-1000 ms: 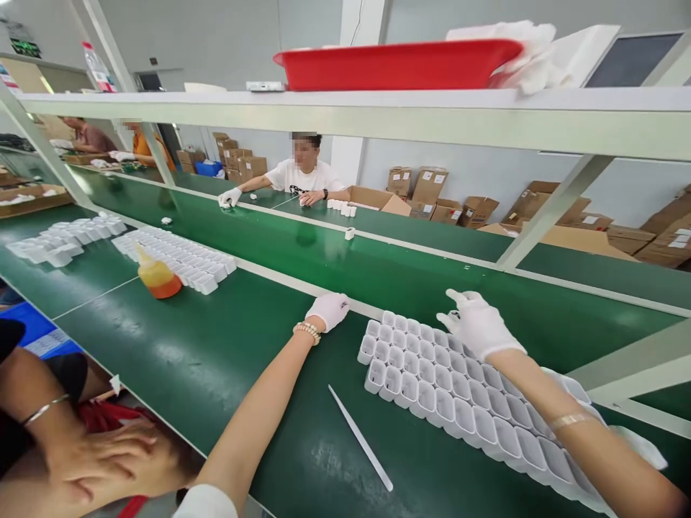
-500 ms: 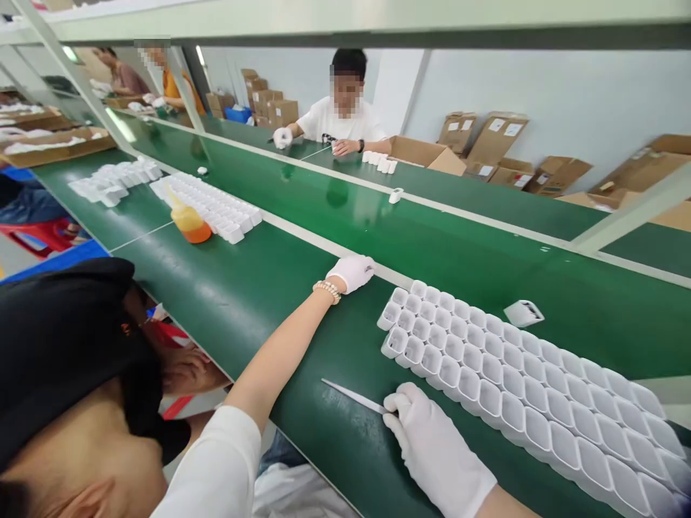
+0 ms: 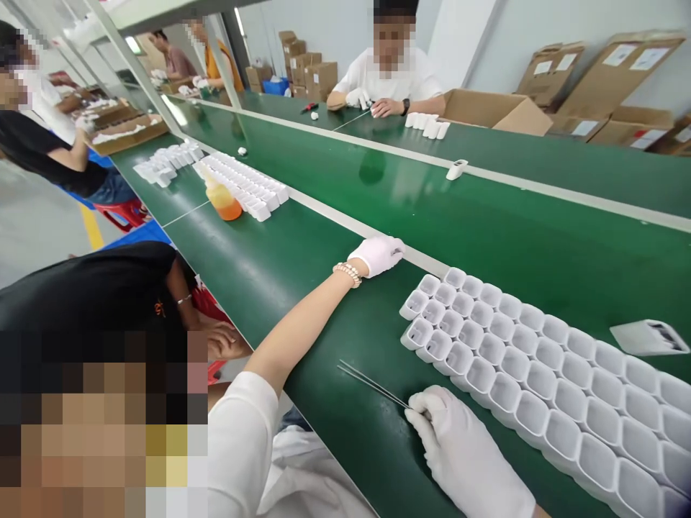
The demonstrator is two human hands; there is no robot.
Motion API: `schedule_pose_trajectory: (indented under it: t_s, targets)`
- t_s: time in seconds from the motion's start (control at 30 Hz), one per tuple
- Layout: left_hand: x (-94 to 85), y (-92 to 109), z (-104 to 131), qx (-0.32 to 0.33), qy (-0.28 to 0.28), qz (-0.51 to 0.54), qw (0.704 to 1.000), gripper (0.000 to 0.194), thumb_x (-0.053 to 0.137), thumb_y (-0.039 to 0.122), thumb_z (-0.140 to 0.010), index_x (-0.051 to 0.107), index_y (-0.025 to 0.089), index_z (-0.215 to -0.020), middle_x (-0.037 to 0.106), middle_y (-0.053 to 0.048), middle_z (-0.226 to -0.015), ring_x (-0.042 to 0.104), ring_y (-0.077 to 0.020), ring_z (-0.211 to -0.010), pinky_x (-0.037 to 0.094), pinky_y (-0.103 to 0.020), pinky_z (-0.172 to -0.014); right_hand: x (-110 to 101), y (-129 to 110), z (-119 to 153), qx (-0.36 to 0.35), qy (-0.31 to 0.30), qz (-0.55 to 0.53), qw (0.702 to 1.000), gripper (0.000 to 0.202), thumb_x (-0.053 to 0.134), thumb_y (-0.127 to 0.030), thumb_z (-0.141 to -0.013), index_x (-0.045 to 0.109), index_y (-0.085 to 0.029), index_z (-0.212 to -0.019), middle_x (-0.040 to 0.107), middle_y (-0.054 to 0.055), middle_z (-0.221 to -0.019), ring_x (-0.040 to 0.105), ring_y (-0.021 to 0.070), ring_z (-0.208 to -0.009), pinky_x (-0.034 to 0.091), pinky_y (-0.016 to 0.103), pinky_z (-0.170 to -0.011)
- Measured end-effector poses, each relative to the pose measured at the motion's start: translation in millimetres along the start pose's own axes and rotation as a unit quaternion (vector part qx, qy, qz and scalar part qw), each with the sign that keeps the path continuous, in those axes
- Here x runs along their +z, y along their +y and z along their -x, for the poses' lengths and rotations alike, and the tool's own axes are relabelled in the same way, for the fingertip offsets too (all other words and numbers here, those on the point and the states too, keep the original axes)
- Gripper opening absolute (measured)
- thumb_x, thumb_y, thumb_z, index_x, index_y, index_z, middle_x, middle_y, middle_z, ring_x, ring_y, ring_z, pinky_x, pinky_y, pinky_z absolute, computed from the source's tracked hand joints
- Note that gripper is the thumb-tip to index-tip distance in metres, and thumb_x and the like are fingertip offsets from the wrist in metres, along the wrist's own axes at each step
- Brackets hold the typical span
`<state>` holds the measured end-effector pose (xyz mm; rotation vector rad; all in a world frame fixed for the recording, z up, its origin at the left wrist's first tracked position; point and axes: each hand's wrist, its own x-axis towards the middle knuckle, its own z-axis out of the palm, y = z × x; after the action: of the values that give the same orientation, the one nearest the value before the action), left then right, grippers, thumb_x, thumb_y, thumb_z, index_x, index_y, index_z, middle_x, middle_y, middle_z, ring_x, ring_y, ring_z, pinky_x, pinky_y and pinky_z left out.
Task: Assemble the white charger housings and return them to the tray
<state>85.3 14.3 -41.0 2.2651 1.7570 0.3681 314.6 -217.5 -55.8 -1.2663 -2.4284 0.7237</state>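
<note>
My right hand (image 3: 467, 446), in a white glove, grips thin metal tweezers (image 3: 372, 383) between thumb and fingers. Their two tips point left, slightly apart, above the green tabletop. Just beyond it stands a block of white open-topped cups (image 3: 518, 367) in close rows; a few at the left end have small dark marks inside. My left hand (image 3: 378, 255), also gloved and with a beaded bracelet at the wrist, rests by the pale strip at the table's far edge, left of the cups. Its fingers are curled; whatever they may hold is hidden.
On the green belt (image 3: 540, 230) lie a white case (image 3: 648, 337) with a dark opening and a smaller white piece (image 3: 457, 169). A bottle of orange liquid (image 3: 224, 200) stands beside more white cups. A co-worker (image 3: 210, 302) leans close at my left; another sits across.
My view has swung left. The near white case has travelled right along the belt, past the cups. The tweezers' two prongs now show separately. The co-worker opposite has brought both hands together.
</note>
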Motion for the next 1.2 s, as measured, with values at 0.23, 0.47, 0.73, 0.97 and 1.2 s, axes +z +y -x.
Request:
schedule_pose_trajectory:
  t_s: [0.23, 0.47, 0.73, 0.97, 1.2]
  targets:
    - [-4.8, -2, 2, -0.007, -0.016, 0.003, 1.000, 0.022, 0.054, 0.032, -0.092, 0.068, 0.025, -0.108, 0.070, -0.002, -0.093, 0.066, -0.0207, -0.088, 0.051, -0.029, -0.083, -22, -17, -12, 0.243, -0.201, -0.358, 0.879, 0.046, 0.037, -0.058, -0.097, 0.050, -0.020, -0.117, 0.048, -0.009, -0.047, 0.047, 0.0138, -0.037, 0.040, 0.029, -0.046]
    - [-4.3, -1, 1, -0.013, -0.020, 0.023, 0.999, 0.021, 0.051, 0.032, -0.093, 0.068, 0.025, -0.103, 0.069, -0.001, -0.091, 0.065, -0.0199, -0.085, 0.050, -0.028, -0.080, -28, -1, -23, 0.203, -0.356, -0.547, 0.730, 0.057, 0.059, -0.062, -0.087, 0.053, -0.012, -0.114, 0.067, 0.001, -0.058, 0.059, 0.0132, -0.039, 0.034, 0.022, -0.037]
    - [-4.2, -1, 0, -0.017, -0.026, 0.032, 0.999, 0.019, 0.051, 0.033, -0.093, 0.067, 0.024, -0.099, 0.069, 0.000, -0.092, 0.064, -0.0188, -0.084, 0.049, -0.027, -0.080, -28, -5, -22, 0.235, -0.317, -0.574, 0.717, 0.042, 0.052, -0.059, -0.094, 0.051, -0.017, -0.088, 0.073, 0.007, -0.059, 0.055, 0.0093, -0.036, 0.029, 0.019, -0.037]
    - [-3.6, -2, 0, -0.018, -0.026, 0.038, 0.999, 0.019, 0.052, 0.034, -0.093, 0.068, 0.025, -0.098, 0.069, -0.001, -0.091, 0.064, -0.0190, -0.086, 0.049, -0.027, -0.081, -17, 2, -18, 0.214, -0.315, -0.560, 0.735, 0.047, 0.049, -0.065, -0.092, 0.051, -0.018, -0.090, 0.073, 0.006, -0.059, 0.064, 0.0146, -0.042, 0.036, 0.021, -0.037]
    - [-3.9, -1, -1, -0.018, -0.018, 0.043, 0.999, 0.019, 0.052, 0.033, -0.092, 0.069, 0.025, -0.098, 0.069, -0.001, -0.092, 0.065, -0.0189, -0.085, 0.050, -0.027, -0.081, -18, 3, -18, 0.199, -0.309, -0.554, 0.747, 0.044, 0.056, -0.061, -0.090, 0.055, -0.017, -0.087, 0.072, 0.005, -0.059, 0.063, 0.0146, -0.041, 0.042, 0.024, -0.041]
